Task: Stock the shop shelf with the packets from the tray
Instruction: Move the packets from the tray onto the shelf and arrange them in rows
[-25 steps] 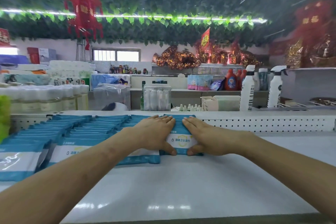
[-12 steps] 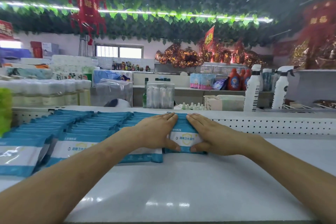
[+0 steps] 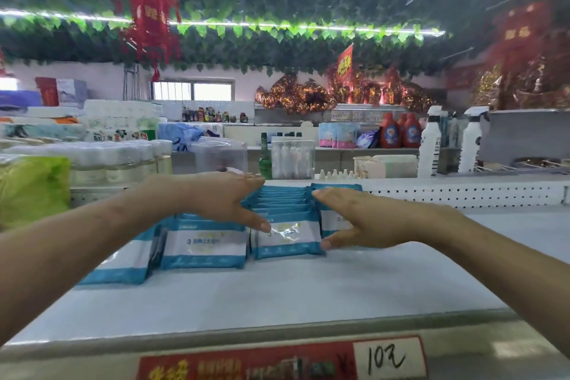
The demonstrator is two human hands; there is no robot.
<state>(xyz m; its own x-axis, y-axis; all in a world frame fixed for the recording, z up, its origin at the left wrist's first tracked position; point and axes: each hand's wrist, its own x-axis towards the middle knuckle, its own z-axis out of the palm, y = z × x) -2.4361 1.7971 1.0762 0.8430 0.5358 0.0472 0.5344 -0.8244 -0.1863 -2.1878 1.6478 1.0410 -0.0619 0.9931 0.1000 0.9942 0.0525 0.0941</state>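
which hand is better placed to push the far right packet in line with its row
Probably right. The right hand is open beside the far right packet, thumb at its front edge. The left hand hovers over rows further left.

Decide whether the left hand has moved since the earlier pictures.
Yes. Against the front packet, the left hand has shifted leftward, uncovering it and parting from the right hand.

1. My left hand (image 3: 222,200), fingers straight, is just left of the front packet (image 3: 288,236), thumb tip touching its upper corner.
2. My right hand (image 3: 367,219) is spread just right of it, thumb at its lower edge.
3. More packets (image 3: 283,203) line up behind it on the shelf (image 3: 277,293).
4. A price tag (image 3: 388,358) sits below it.
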